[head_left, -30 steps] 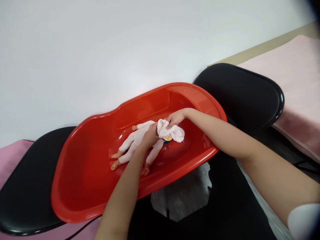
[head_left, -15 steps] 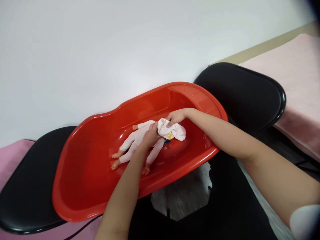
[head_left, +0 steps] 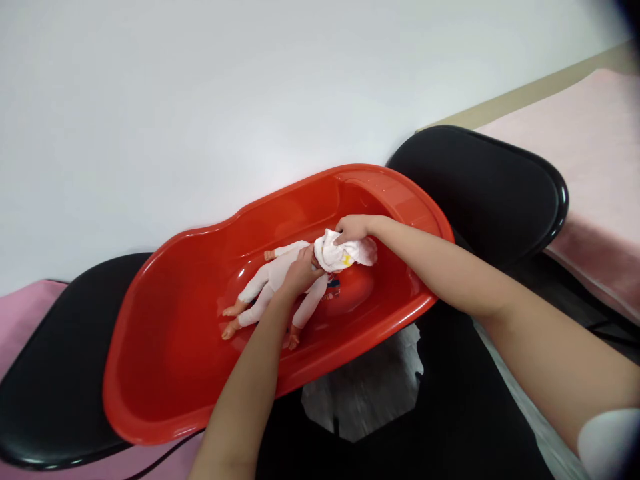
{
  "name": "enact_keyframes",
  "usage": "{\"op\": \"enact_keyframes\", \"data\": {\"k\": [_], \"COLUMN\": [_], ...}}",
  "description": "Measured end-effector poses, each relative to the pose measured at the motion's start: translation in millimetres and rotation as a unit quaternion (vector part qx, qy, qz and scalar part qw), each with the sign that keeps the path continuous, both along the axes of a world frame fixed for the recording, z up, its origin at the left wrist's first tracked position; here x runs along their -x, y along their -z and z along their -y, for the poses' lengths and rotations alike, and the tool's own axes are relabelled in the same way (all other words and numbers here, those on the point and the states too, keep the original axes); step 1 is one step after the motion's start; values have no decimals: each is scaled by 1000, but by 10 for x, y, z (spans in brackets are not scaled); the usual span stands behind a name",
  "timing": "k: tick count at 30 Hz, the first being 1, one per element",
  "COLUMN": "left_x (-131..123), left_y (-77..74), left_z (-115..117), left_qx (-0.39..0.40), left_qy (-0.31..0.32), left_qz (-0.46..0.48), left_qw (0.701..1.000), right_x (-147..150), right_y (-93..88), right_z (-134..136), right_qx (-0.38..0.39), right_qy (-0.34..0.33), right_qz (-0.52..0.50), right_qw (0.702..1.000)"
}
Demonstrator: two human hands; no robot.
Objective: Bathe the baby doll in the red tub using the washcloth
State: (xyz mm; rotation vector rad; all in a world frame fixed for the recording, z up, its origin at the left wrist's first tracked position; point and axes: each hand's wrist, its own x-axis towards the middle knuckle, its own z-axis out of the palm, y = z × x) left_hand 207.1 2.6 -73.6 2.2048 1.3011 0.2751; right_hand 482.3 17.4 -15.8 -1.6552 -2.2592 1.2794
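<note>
A baby doll with white-clad body and limbs lies on its back in a red baby bathtub, feet toward the left. Over its head is a crumpled white cloth with a yellow print, so the face is hidden. My left hand grips the doll at its upper chest and neck, the fingertips by the cloth's edge. Higher up, my right hand pinches the cloth at the head, thumb pressed onto the fabric.
Black padded stool seats flank the tub, one at the left and one at the right. Behind it rises a white wall. A pink-covered surface stands at the right, and a pink cover shows at the left.
My right hand has shifted slightly right and up with the cloth, which now sits bunched differently over the doll's head. My left hand has stayed in place on the doll.
</note>
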Motion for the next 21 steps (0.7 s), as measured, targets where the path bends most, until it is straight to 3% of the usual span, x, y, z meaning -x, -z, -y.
{"op": "enact_keyframes", "data": {"k": [5,9,16,21], "left_x": [5,19,22,35], "left_y": [2,1,8,37], "left_z": [6,6,3,-12], "left_qx": [-6,0,-7,6], "left_qy": [4,7,9,1], "left_qz": [5,16,14,3], "left_qw": [1000,1000,1000,1000], "right_x": [63,85,199,209], "right_y": [123,153,-40,-73], "right_z": [-283,-318,-159,-103], "right_qx": [-56,-75,-131,-103], "right_qy": [27,58,76,86], "right_qz": [93,152,168,90], "right_qw": [994,984,974,987]}}
